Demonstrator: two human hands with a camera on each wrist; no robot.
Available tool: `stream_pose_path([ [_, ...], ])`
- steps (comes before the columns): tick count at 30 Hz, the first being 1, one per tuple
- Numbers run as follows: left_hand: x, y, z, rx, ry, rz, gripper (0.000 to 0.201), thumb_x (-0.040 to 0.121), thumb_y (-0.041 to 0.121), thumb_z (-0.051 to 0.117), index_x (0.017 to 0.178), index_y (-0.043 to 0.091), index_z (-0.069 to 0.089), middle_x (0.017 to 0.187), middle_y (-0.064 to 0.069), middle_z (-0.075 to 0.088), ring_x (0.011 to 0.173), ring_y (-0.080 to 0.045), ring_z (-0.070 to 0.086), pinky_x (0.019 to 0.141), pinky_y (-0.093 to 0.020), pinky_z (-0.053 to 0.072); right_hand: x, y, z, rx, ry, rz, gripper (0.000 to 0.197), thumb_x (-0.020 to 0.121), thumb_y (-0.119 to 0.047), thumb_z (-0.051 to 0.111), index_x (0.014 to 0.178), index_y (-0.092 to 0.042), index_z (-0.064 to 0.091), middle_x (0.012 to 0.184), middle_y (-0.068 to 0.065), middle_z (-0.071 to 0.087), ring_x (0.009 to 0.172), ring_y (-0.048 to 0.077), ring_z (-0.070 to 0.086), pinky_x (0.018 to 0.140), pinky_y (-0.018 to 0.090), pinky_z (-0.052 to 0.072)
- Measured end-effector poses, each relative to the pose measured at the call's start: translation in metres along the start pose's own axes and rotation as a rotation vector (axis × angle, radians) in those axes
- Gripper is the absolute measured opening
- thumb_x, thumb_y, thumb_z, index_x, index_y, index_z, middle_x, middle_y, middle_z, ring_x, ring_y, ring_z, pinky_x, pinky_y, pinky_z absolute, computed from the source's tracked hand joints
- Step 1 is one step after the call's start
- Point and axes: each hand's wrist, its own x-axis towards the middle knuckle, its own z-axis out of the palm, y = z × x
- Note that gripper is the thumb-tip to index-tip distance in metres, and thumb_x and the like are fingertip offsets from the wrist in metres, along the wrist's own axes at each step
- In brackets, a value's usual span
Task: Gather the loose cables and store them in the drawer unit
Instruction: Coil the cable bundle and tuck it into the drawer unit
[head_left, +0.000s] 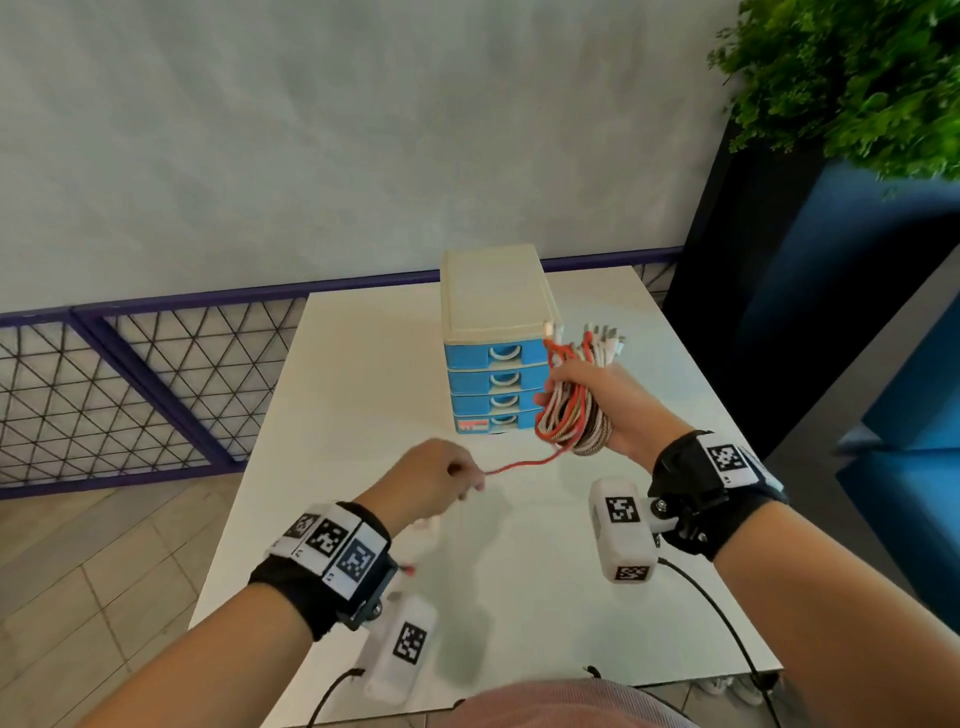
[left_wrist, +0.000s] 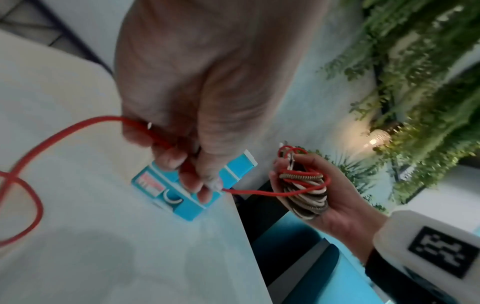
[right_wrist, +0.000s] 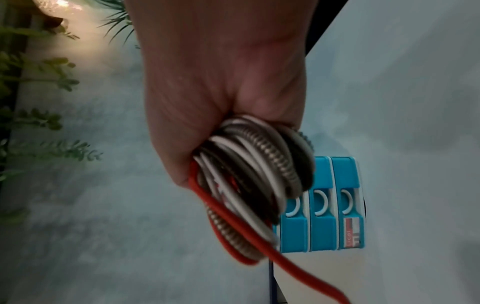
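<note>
A small drawer unit (head_left: 496, 338) with a cream top and several blue drawers, all pushed in, stands on the white table (head_left: 363, 364). My right hand (head_left: 597, 400) grips a coiled bundle of red, white and braided cables (head_left: 571, 410) just right of the unit; their plugs stick up above my fist. The bundle (right_wrist: 249, 181) fills my fist in the right wrist view, with the drawers (right_wrist: 335, 205) behind. One red cable (head_left: 524, 464) runs from the bundle to my left hand (head_left: 441, 480), which pinches it (left_wrist: 246, 192); its slack (left_wrist: 28, 185) loops over the table.
A purple mesh railing (head_left: 130, 384) runs behind the table on the left. A dark blue planter (head_left: 810, 291) with green foliage (head_left: 857, 78) stands at the right. Black wires from the wrist cameras hang over the table's near edge (head_left: 727, 639).
</note>
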Motion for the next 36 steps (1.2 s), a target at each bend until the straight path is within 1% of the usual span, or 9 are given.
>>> stream_pose_path([
  [4, 0.007, 0.016, -0.010, -0.065, 0.270, 0.110, 0.011, 0.088, 0.021, 0.062, 0.081, 0.016, 0.070, 0.070, 0.007, 0.063, 0.062, -0.011, 0.054, 0.048, -0.010, 0.035, -0.010, 0.003, 0.011, -0.236, -0.104, 0.001, 0.014, 0.087, -0.004, 0.061, 0.101, -0.003, 0.064, 0.084, 0.017, 0.073, 0.085, 0.029, 0.073, 0.069, 0.034, 0.060],
  [11, 0.010, 0.029, -0.007, -0.078, 0.387, 0.225, 0.005, 0.086, 0.019, 0.066, 0.084, 0.014, 0.068, 0.080, 0.006, 0.064, 0.075, -0.003, 0.054, 0.060, -0.013, 0.036, -0.013, 0.007, 0.020, -0.283, -0.239, 0.073, 0.031, 0.088, -0.008, 0.063, 0.119, -0.008, 0.058, 0.104, 0.023, 0.072, 0.093, 0.031, 0.072, 0.080, 0.039, 0.060],
  [16, 0.012, 0.025, -0.005, -0.106, 0.510, 0.252, 0.009, 0.085, 0.019, 0.066, 0.083, 0.011, 0.067, 0.076, 0.004, 0.064, 0.067, 0.002, 0.053, 0.059, -0.007, 0.038, -0.014, 0.015, 0.027, -0.241, -0.315, 0.086, 0.023, 0.087, -0.003, 0.060, 0.110, -0.003, 0.062, 0.091, 0.019, 0.068, 0.084, 0.027, 0.071, 0.076, 0.037, 0.059],
  [21, 0.013, 0.021, -0.020, 0.009, 0.293, 0.063, 0.036, 0.094, 0.040, 0.049, 0.069, 0.016, 0.057, 0.061, 0.004, 0.050, 0.052, -0.010, 0.043, 0.049, -0.023, 0.032, -0.006, 0.024, 0.023, -0.279, -0.153, 0.000, 0.013, 0.086, -0.005, 0.061, 0.099, -0.008, 0.064, 0.074, 0.009, 0.065, 0.067, 0.017, 0.067, 0.061, 0.029, 0.057],
  [24, 0.007, 0.013, -0.033, -0.490, 0.023, -0.143, 0.037, 0.101, 0.031, 0.036, 0.074, 0.017, 0.056, 0.061, 0.004, 0.043, 0.046, -0.009, 0.034, 0.046, -0.020, 0.028, 0.000, 0.026, 0.016, -0.228, -0.008, -0.067, 0.011, 0.088, -0.006, 0.062, 0.098, -0.010, 0.063, 0.073, 0.009, 0.064, 0.062, 0.016, 0.064, 0.060, 0.027, 0.056],
  [27, -0.002, 0.012, -0.037, -1.019, -0.155, -0.258, 0.025, 0.101, 0.016, 0.040, 0.091, 0.012, 0.063, 0.065, 0.004, 0.052, 0.049, -0.007, 0.046, 0.047, -0.019, 0.043, 0.004, 0.030, 0.010, -0.205, 0.063, -0.079, 0.009, 0.088, -0.017, 0.068, 0.094, -0.013, 0.063, 0.071, 0.007, 0.063, 0.065, 0.019, 0.063, 0.063, 0.029, 0.056],
  [32, -0.003, 0.036, -0.027, -1.187, -0.167, -0.213, 0.012, 0.093, 0.012, 0.056, 0.092, 0.008, 0.067, 0.071, 0.000, 0.068, 0.056, -0.009, 0.064, 0.059, -0.023, 0.059, 0.000, 0.038, 0.025, -0.101, -0.144, -0.099, 0.044, 0.090, -0.045, 0.061, 0.123, -0.016, 0.060, 0.096, 0.002, 0.072, 0.088, 0.019, 0.069, 0.082, 0.036, 0.056],
  [34, -0.003, 0.045, -0.020, -1.140, -0.185, -0.195, 0.009, 0.089, 0.014, 0.062, 0.089, 0.007, 0.068, 0.070, -0.001, 0.069, 0.056, -0.009, 0.065, 0.059, -0.023, 0.059, -0.001, 0.040, 0.031, -0.010, -0.245, -0.077, 0.049, 0.094, -0.048, 0.053, 0.131, -0.016, 0.056, 0.119, 0.010, 0.069, 0.109, 0.027, 0.066, 0.095, 0.041, 0.052],
  [36, -0.003, 0.051, -0.016, -1.092, -0.178, -0.200, 0.009, 0.086, 0.015, 0.067, 0.085, 0.006, 0.068, 0.067, -0.002, 0.070, 0.054, -0.008, 0.065, 0.058, -0.021, 0.059, -0.002, 0.039, 0.034, 0.017, -0.279, 0.005, 0.058, 0.090, -0.052, 0.059, 0.131, -0.010, 0.055, 0.121, 0.019, 0.064, 0.107, 0.035, 0.064, 0.095, 0.045, 0.051],
])
